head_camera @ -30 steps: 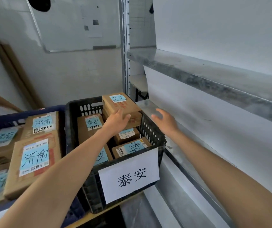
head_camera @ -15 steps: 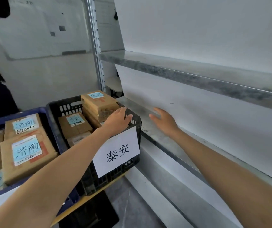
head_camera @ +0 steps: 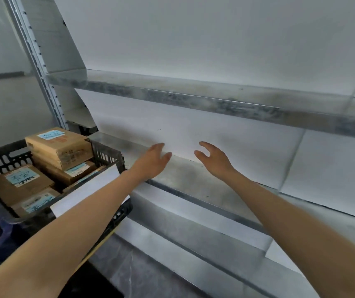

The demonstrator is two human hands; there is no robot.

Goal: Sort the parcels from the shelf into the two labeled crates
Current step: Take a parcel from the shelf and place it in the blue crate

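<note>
Nearest, the black crate [head_camera: 105, 151] holds stacked parcels [head_camera: 60, 145], so sorting looks well along. Beyond, my left hand [head_camera: 154, 161] and right hand [head_camera: 214, 159] hover over the lower shelf [head_camera: 193, 181], fingers loosely spread, holding nothing; I see no parcel there or on the upper shelf [head_camera: 193, 97].

Single view: your head cam. It sits above your arms and looks forward and down, at an oblique angle to the shelf [head_camera: 183, 177], which runs diagonally from mid-left to lower right. You're close in: both forearms enter from the bottom corners, and the left hand [head_camera: 152, 162] and right hand [head_camera: 215, 160] land near frame centre. The wide lens bows the upper shelf [head_camera: 215, 100] across the middle. The black crate [head_camera: 105, 154] of parcels [head_camera: 58, 145] sits at the left edge, partly cut off.
</note>
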